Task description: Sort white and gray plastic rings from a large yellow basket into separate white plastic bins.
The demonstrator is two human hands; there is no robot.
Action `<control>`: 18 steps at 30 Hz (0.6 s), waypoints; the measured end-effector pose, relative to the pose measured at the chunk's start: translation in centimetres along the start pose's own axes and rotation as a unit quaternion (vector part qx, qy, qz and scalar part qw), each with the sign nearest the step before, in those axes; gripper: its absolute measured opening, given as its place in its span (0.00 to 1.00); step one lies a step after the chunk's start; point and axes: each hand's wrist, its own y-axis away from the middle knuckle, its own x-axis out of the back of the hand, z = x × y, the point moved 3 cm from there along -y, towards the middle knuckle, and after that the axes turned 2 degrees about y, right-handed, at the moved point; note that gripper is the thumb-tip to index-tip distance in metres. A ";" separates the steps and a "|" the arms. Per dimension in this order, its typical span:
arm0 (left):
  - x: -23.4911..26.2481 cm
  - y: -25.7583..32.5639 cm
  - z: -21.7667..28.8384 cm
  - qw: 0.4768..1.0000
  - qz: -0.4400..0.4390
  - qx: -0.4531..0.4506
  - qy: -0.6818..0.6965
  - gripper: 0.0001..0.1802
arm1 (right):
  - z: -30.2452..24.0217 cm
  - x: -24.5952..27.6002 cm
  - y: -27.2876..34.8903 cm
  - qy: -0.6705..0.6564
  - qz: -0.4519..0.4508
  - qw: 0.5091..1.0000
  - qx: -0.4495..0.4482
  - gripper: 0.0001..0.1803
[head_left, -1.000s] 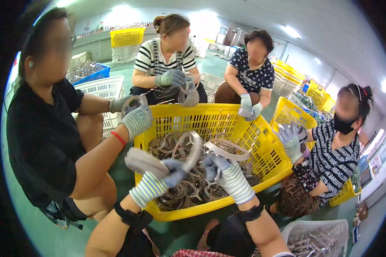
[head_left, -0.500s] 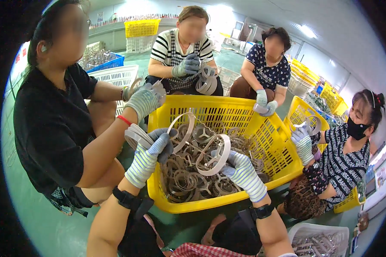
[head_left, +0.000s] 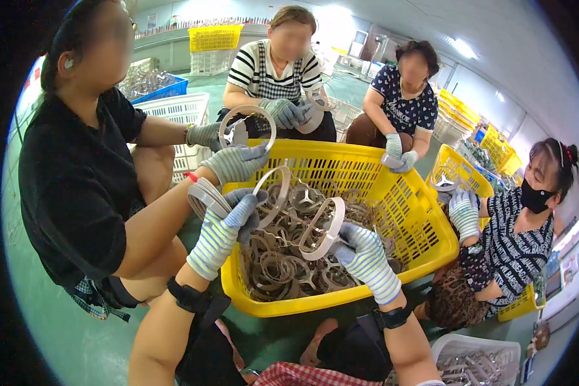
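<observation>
Left hand (head_left: 226,226) clasps ring stack (head_left: 206,198) — count unclear; right hand (head_left: 365,257) holds hoop (head_left: 336,225) — grip partly hidden.

The left forearm (head_left: 164,334) and right forearm (head_left: 410,350) angled upward from below, well apart. The 2 hands (both gloved) did not touch: the left hand (head_left: 228,222) curled in a grip, the right hand (head_left: 365,256) pinched, turned inward.

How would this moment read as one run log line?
left hand: holding ring stack, another ring | right hand: holding single ring | yellow basket: many loose rings inside
</observation>
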 end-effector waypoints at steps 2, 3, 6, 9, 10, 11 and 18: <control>-0.1 -0.2 -0.2 1.000 -0.004 0.002 0.016 0.16 | -0.2 0.3 0.1 -0.042 0.023 0.999 0.002 0.19; -0.1 -0.2 -0.1 0.999 0.011 -0.013 0.028 0.16 | -0.3 0.6 0.1 -0.086 0.044 0.995 0.005 0.18; 0.2 0.0 0.4 0.996 0.052 -0.039 0.065 0.17 | -0.9 1.1 -0.4 0.023 0.095 0.991 0.088 0.17; 0.6 -0.3 0.4 0.993 0.057 -0.048 0.088 0.18 | -1.4 2.0 -0.6 0.137 0.147 0.969 0.145 0.16; 0.5 -0.2 0.1 0.994 0.052 -0.040 0.086 0.18 | -1.4 2.2 -0.5 0.191 0.169 0.954 0.159 0.17; 0.4 -0.2 -0.1 0.995 0.046 -0.032 0.085 0.18 | -1.5 2.2 -0.5 0.190 0.169 0.954 0.160 0.17; 0.3 -0.2 0.3 0.992 0.067 -0.045 0.102 0.16 | -2.8 3.1 -0.4 0.196 0.151 0.951 0.187 0.13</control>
